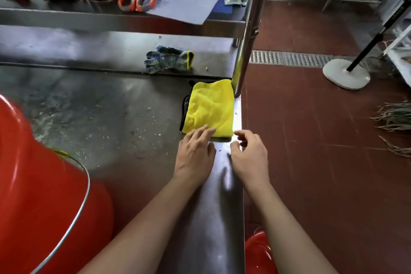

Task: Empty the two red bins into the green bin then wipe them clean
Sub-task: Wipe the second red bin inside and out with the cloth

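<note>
Your left hand (194, 153) lies flat on the steel table (111, 118) with its fingers straight and slightly spread, the fingertips (203, 129) resting on the near edge of the folded yellow cloth (210, 108). Your right hand (250, 153) hovers just beside it at the table's right edge, fingers loosely curled and gripping nothing — the cloth's near right corner sits just ahead of its fingertips. The cloth itself lies against the base of the upright steel post (249, 29), at the far right corner of the table. One red bin (40, 196) with a wire handle stands on the table well to your left; a second red bin (259, 251) shows below the table edge, by your right forearm. A knitted glove (169, 60) lies beyond the cloth, apart from it.
</note>
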Motion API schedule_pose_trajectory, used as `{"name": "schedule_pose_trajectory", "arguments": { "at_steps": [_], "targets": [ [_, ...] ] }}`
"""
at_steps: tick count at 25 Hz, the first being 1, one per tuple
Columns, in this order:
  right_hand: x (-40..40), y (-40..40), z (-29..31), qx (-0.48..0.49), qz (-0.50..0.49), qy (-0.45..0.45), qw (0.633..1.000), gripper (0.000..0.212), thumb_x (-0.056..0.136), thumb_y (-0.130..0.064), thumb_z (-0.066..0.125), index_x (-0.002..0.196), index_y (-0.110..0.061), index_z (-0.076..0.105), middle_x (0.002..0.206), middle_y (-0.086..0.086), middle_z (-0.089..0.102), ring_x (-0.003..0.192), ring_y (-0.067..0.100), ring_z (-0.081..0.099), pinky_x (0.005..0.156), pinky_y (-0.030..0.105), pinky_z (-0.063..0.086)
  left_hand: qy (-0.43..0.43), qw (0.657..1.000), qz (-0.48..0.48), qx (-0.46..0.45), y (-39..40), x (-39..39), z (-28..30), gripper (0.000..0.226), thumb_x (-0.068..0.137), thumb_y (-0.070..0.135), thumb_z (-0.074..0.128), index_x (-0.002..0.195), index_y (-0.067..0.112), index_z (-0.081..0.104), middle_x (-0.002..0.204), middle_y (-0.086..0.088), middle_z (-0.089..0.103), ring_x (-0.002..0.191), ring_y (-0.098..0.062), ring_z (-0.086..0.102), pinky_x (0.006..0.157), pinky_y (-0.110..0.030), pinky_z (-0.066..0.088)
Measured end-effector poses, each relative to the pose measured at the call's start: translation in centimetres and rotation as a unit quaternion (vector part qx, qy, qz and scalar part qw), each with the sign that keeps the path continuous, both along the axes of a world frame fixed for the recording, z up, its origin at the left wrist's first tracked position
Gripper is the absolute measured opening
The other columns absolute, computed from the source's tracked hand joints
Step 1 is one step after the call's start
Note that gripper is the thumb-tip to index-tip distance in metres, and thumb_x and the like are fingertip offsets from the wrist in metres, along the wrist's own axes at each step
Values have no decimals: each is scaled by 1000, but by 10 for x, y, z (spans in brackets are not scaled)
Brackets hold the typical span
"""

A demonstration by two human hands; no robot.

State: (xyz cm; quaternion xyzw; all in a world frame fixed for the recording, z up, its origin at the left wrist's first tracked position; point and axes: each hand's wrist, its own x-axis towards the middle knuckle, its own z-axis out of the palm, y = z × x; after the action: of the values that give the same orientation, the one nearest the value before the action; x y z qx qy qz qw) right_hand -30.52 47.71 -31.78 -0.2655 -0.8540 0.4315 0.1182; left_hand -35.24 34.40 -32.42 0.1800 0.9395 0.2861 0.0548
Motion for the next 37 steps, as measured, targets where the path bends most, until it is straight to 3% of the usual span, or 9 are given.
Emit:
{"name": "schedule_pose_trajectory", "arguments": {
  "at_steps": [5,12,17,22,25,27,30,34,37],
  "targets": [
    [-2,4,-8,-11,-18,0,1000,29,92,-13,57,117,-23,68,107,-1,62,103,19,60,89,32,46,41,995,-2,-92,16,-20,-10,62,98,27,58,155,32,34,166,7,25,155,-23,13,120,-36,13],
    [10,6,-15,-28,-24,6,999,29,92,-13,57,118,-22,68,109,-3,63,102,15,60,83,20,40,74,978,-21,-196,22,-35,-30,65,89,48,63,149,39,42,143,1,46,132,-31,38,117,-42,17],
    [19,6,-15,-39,-30,-3,999,29,91,-12,58,117,-21,69,105,-5,61,100,16,60,85,24,41,132,980,9,-150,22,-39,-33,26,82,26,75,108,28,78,103,-6,65,103,-37,56,98,-45,35],
    [22,4,-6,-68,-37,3,997,30,94,-11,55,119,-17,69,113,-1,67,96,10,57,80,15,36,106,989,18,-97,18,-29,-19,16,91,30,68,103,21,75,102,-7,65,100,-35,57,86,-41,44],
    [22,-7,-1,-158,-59,1,986,28,96,-29,49,113,-25,71,114,-2,72,106,18,65,96,35,50,120,991,51,-20,14,-10,1,17,89,27,72,105,22,77,98,-6,66,93,-35,59,76,-41,49],
    [18,-12,-1,-273,-98,-3,957,38,84,-55,45,94,-33,75,100,-4,76,102,23,70,94,53,54,113,991,66,13,12,7,11,19,89,29,73,107,23,76,100,-5,66,93,-34,60,73,-40,50],
    [16,-10,-18,-418,-143,-12,897,46,69,-68,49,85,-37,79,99,0,77,105,24,70,100,53,52,88,994,51,45,5,37,21,22,90,35,69,107,24,75,101,-3,65,93,-32,63,69,-40,51],
    [34,-22,9,-580,-141,-34,802,45,92,-52,58,107,-15,78,107,9,76,101,24,71,92,43,56,39,995,21,95,-6,74,36,25,90,36,64,111,25,72,121,11,65,101,-20,66,75,-35,54],
    [52,-32,18,-679,-86,-31,728,63,95,-64,49,124,-13,71,124,14,70,112,27,68,93,43,54,-20,991,-31,128,-17,94,42,24,97,25,63,120,20,66,146,15,55,117,-11,60,88,-29,49]
  ]
}}
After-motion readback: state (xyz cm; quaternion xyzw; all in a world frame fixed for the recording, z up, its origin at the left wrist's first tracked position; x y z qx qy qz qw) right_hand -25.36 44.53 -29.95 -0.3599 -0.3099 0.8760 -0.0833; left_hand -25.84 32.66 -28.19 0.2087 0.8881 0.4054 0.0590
